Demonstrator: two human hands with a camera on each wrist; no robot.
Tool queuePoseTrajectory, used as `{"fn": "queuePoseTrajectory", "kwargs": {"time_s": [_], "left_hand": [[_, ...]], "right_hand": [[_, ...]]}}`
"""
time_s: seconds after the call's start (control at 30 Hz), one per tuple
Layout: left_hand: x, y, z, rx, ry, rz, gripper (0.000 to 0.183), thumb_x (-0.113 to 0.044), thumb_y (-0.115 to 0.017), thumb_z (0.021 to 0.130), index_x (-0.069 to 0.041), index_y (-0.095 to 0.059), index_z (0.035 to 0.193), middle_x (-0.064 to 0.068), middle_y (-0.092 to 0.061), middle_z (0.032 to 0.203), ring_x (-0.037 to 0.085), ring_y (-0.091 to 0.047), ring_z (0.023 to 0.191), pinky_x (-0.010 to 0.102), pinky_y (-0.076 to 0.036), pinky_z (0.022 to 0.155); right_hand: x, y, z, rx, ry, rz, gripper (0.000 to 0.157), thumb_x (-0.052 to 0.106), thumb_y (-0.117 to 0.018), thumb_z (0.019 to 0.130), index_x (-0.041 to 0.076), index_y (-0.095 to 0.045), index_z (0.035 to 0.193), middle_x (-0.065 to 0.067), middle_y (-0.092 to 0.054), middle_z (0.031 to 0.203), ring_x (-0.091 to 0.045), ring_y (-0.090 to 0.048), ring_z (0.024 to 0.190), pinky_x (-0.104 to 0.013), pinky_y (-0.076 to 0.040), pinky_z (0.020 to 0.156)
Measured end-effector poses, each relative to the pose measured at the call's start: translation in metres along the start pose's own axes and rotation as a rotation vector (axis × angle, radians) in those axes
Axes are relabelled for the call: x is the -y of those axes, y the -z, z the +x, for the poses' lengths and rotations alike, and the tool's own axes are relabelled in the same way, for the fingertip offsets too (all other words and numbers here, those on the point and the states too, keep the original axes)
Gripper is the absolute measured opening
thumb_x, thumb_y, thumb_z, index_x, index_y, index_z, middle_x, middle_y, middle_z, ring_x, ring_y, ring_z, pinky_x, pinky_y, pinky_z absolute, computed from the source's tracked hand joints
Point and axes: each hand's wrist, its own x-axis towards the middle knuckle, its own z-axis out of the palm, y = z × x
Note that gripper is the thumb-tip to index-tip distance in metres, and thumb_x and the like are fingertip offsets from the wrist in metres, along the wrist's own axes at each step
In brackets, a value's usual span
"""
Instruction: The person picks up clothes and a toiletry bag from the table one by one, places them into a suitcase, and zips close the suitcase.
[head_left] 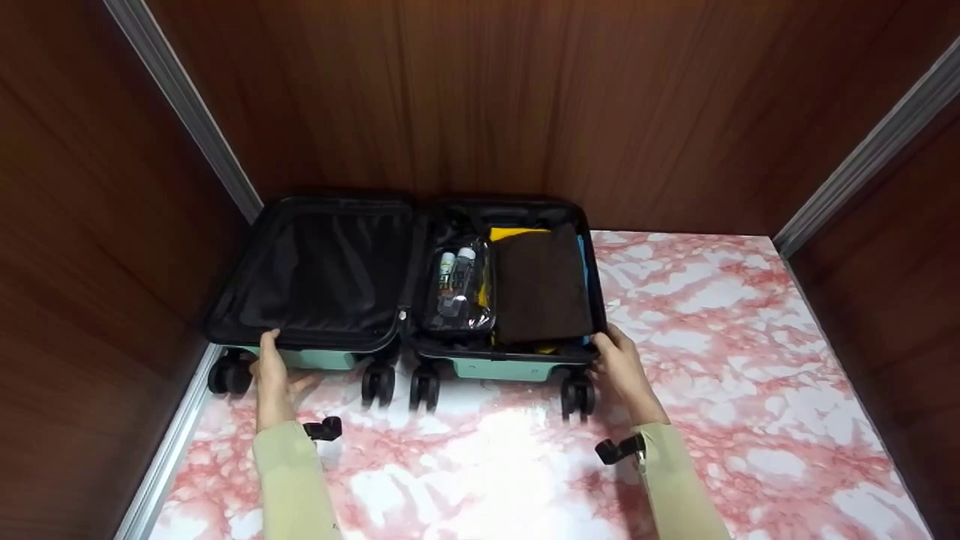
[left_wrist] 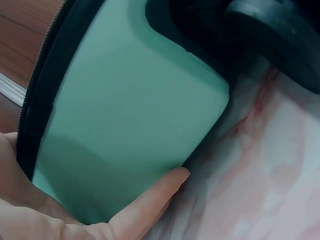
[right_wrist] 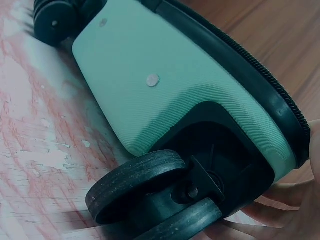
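A mint-green suitcase (head_left: 499, 369) with black trim lies spread open on the floor, wheels toward me. My left hand (head_left: 271, 375) grips the near edge of its left half, thumb over the rim, fingers against the green shell (left_wrist: 115, 110). At the near right corner, my right hand (head_left: 621, 367) holds the other half; its fingers curl under the corner beside a black wheel (right_wrist: 135, 182). The right half contains a folded dark brown cloth (head_left: 544, 285) and a clear pouch (head_left: 480, 311) with white-capped bottles. Black lining (head_left: 322, 262) covers the left half.
Brown wood-look panels (head_left: 480, 97) rise behind the suitcase and on both sides. Pink-and-white marbled floor (head_left: 712, 360) extends to the right and in front. A metal strip (head_left: 176, 427) runs along the left wall's foot. Yellow cloth (head_left: 517, 233) peeks out behind the brown one.
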Motion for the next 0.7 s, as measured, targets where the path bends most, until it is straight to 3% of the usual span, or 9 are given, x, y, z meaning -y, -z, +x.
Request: {"fn": "queuePoseTrajectory", "kwargs": {"time_s": [0.23, 0.4, 0.5, 0.7], "left_hand": [[-0.003, -0.004, -0.003, -0.015, -0.018, -0.040, 0.084, -0.043, -0.044, 0.097, -0.016, 0.006, 0.160, 0.000, 0.012, 0.161, 0.033, -0.014, 0.146, 0.062, -0.036, 0.106], [-0.008, -0.003, -0.008, -0.029, -0.055, 0.053, 0.076, -0.044, -0.040, 0.099, -0.018, -0.009, 0.164, -0.001, 0.013, 0.165, 0.028, -0.006, 0.149, 0.061, -0.035, 0.108], [-0.012, -0.004, -0.011, -0.026, -0.090, 0.111, 0.071, -0.046, -0.038, 0.100, -0.018, -0.022, 0.163, -0.001, 0.011, 0.167, 0.024, -0.004, 0.149, 0.057, -0.033, 0.111], [-0.021, -0.009, -0.023, -0.086, -0.150, 0.175, 0.089, -0.048, -0.045, 0.097, -0.017, 0.006, 0.164, 0.002, 0.014, 0.167, 0.016, -0.006, 0.148, 0.040, -0.027, 0.114]], "right_hand": [[0.001, 0.001, -0.002, 0.066, -0.044, 0.060, 0.035, 0.006, -0.045, 0.099, -0.005, -0.054, 0.132, -0.010, -0.066, 0.084, -0.017, -0.063, 0.069, -0.032, -0.052, 0.063], [0.001, 0.006, -0.007, 0.116, -0.047, 0.041, 0.048, 0.005, -0.044, 0.099, -0.004, -0.047, 0.146, -0.015, -0.069, 0.098, -0.018, -0.068, 0.079, -0.039, -0.055, 0.072], [0.000, 0.009, -0.010, 0.125, -0.045, 0.040, 0.047, 0.004, -0.045, 0.099, -0.004, -0.049, 0.145, -0.017, -0.069, 0.100, -0.021, -0.069, 0.082, -0.044, -0.056, 0.076], [-0.005, 0.012, -0.012, 0.106, -0.032, 0.066, 0.038, 0.002, -0.046, 0.096, -0.007, -0.057, 0.132, -0.017, -0.069, 0.096, -0.022, -0.070, 0.081, -0.045, -0.057, 0.077]]}}
